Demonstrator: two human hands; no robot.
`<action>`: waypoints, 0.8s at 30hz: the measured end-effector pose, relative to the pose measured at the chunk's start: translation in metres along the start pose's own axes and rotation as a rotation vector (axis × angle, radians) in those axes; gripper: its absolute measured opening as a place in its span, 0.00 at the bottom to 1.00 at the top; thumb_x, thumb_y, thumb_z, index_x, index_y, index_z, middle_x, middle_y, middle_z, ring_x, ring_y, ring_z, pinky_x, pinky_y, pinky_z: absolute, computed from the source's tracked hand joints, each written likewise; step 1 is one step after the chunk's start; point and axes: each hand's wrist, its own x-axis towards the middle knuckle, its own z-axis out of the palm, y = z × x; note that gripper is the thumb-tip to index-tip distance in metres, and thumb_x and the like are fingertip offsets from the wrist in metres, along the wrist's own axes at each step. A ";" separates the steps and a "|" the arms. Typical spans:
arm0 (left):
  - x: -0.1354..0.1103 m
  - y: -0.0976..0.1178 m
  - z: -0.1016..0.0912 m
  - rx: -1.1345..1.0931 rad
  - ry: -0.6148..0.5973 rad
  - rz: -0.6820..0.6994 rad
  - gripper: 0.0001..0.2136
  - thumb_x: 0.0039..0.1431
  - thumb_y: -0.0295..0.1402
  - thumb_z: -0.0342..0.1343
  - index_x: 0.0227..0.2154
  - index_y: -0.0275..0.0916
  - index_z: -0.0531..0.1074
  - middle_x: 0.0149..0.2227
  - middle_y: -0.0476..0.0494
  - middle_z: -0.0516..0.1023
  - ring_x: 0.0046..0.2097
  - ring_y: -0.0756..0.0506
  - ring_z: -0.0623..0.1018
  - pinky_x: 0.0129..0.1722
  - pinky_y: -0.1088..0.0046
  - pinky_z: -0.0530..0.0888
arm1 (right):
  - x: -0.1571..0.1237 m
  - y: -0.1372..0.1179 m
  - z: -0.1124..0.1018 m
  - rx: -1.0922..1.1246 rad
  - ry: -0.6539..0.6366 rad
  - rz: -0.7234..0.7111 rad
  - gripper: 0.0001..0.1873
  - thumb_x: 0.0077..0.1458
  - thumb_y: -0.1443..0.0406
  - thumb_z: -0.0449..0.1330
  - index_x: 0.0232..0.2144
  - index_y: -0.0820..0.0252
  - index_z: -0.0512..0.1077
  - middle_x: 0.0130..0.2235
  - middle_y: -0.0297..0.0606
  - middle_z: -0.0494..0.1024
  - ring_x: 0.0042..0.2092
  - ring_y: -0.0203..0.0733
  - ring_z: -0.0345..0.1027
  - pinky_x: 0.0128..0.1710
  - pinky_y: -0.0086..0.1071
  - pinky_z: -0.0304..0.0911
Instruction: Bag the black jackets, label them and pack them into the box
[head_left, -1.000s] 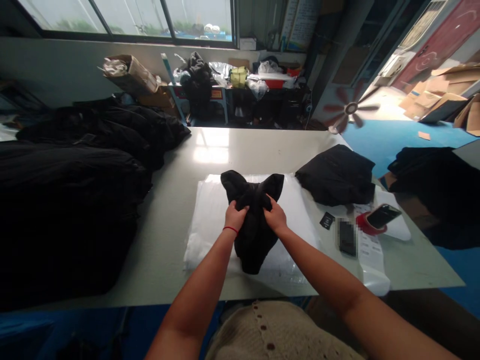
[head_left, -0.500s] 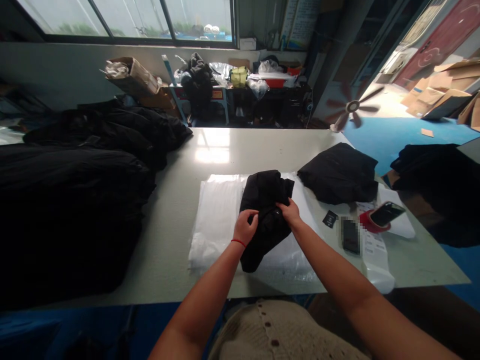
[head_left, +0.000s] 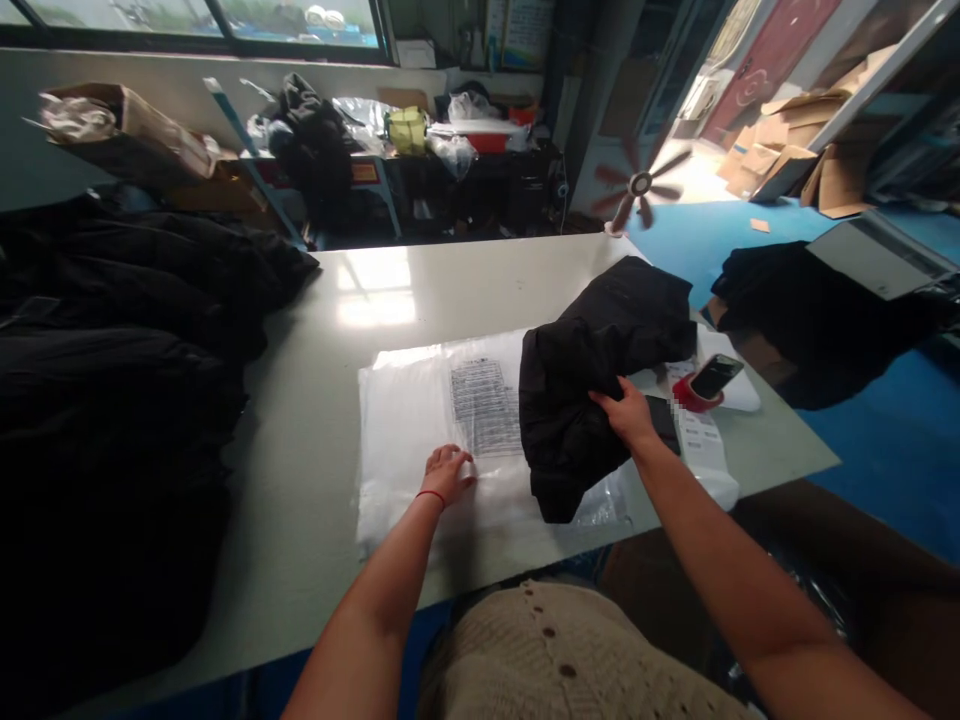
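My right hand (head_left: 631, 412) grips the edge of a folded black garment (head_left: 566, 400), holding it over the right part of a stack of clear plastic bags (head_left: 401, 430). Its far side overlaps another black garment (head_left: 637, 300) lying behind. My left hand (head_left: 448, 474), a red string at its wrist, rests on the bags with its fingers loosely spread and nothing in them. Just beyond those fingers, a block of dark print (head_left: 486, 405) shows on the top bag.
Black garments (head_left: 112, 480) are heaped on the left of the table. To the right lie a red tape roll (head_left: 691, 400) with a phone (head_left: 716, 376) on it, a sheet of labels (head_left: 705, 450) and a dark phone (head_left: 664, 425). A small fan (head_left: 640, 184) stands at the far corner.
The held garment has moved right in my right hand, uncovering the print on the bag. My left hand has let go of it and come down on the bags. The view has turned right.
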 end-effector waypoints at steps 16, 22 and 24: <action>0.042 0.035 -0.009 -0.163 -0.077 -0.019 0.14 0.65 0.43 0.44 0.42 0.40 0.69 0.37 0.39 0.78 0.39 0.41 0.77 0.40 0.66 0.70 | -0.035 -0.018 -0.019 -0.115 -0.007 -0.133 0.23 0.45 0.51 0.63 0.40 0.58 0.76 0.37 0.38 0.80 0.41 0.48 0.71 0.44 0.41 0.65; 0.048 0.032 -0.009 -0.250 -0.076 0.186 0.10 0.55 0.41 0.57 0.35 0.42 0.76 0.41 0.39 0.78 0.48 0.39 0.75 0.52 0.64 0.67 | -0.036 -0.014 -0.025 -0.129 0.010 -0.135 0.23 0.46 0.51 0.63 0.42 0.58 0.76 0.39 0.38 0.80 0.42 0.48 0.71 0.45 0.41 0.65; 0.053 0.032 -0.007 -0.443 -0.119 0.108 0.14 0.59 0.43 0.52 0.34 0.40 0.77 0.40 0.39 0.80 0.48 0.40 0.76 0.52 0.64 0.67 | -0.037 -0.011 -0.027 -0.118 0.010 -0.135 0.23 0.46 0.51 0.63 0.42 0.58 0.76 0.39 0.38 0.80 0.42 0.48 0.71 0.46 0.41 0.65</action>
